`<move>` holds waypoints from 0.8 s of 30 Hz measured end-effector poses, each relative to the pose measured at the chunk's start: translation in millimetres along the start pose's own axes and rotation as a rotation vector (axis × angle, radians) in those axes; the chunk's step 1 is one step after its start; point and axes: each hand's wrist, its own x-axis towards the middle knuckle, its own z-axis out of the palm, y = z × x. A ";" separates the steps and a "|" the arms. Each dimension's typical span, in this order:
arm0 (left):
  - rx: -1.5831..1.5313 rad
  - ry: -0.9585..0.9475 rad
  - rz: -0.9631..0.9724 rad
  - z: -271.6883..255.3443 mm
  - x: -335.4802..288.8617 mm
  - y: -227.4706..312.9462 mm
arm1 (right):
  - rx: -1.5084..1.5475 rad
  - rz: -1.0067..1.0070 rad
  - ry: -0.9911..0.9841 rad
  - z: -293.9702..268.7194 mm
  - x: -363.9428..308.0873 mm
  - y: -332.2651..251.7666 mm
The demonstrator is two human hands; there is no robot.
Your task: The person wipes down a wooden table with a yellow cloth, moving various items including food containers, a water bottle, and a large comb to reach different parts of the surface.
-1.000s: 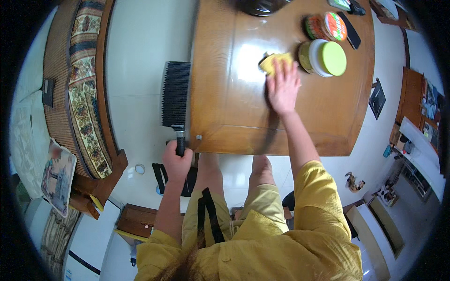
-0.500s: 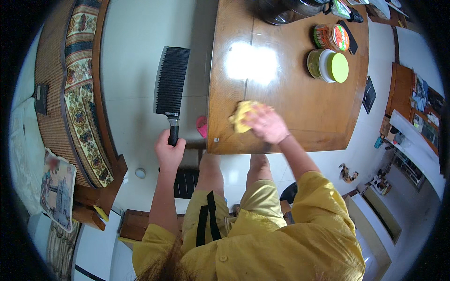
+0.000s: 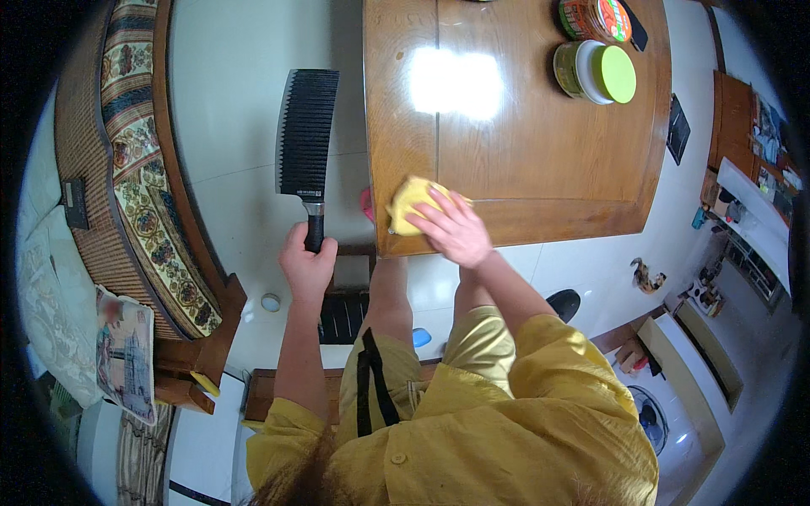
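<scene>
The right hand (image 3: 456, 229) drew the yellow cloth (image 3: 411, 205) back from beside the green-lidded tin (image 3: 596, 72) across the wooden table (image 3: 540, 160) to its near left corner, the cloth under its fingers. The left hand (image 3: 307, 266) lifted the black brush (image 3: 305, 143) slightly, away from the cloth.

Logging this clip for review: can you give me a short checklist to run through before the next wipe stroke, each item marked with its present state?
1. Right hand flat on the yellow cloth: ok.
2. Cloth fully on the wooden table: not ok, it sits at the near left corner and overlaps the edge.
3. Left hand gripping the handle of the black dustpan: ok, held out over the floor, apart from the table.
4. Two lidded jars clear of the cloth: ok, they stand at the far right.
5. Crumbs or dirt on the table top: cannot tell, glare hides part of it.
</scene>
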 end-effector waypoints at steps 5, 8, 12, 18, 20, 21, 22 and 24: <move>0.085 0.014 0.099 -0.7 4.7 12.5 | -0.307 0.473 0.422 -39.8 5.7 90.9; 0.076 0.026 0.160 12.6 1.7 8.9 | 0.014 0.754 0.579 -40.4 88.5 64.1; 0.140 -0.024 0.120 26.1 -1.9 35.7 | 0.094 0.183 0.252 24.6 58.9 -42.2; 0.412 -0.129 0.545 42.8 4.3 58.4 | -0.059 0.025 -0.059 14.2 -68.4 -3.5; 0.473 -0.207 0.558 64.2 0.1 70.7 | -0.018 0.232 0.058 5.0 -109.7 45.4; 0.458 -0.252 0.609 76.7 -1.8 76.9 | -0.110 0.356 -0.021 -13.7 -128.6 69.3; 0.447 -0.296 0.666 87.7 -3.2 86.2 | -0.232 0.484 -0.004 -18.8 -154.6 96.4; 0.451 -0.339 0.696 110.3 -8.5 101.4 | -0.282 0.707 0.312 -37.0 -199.3 143.5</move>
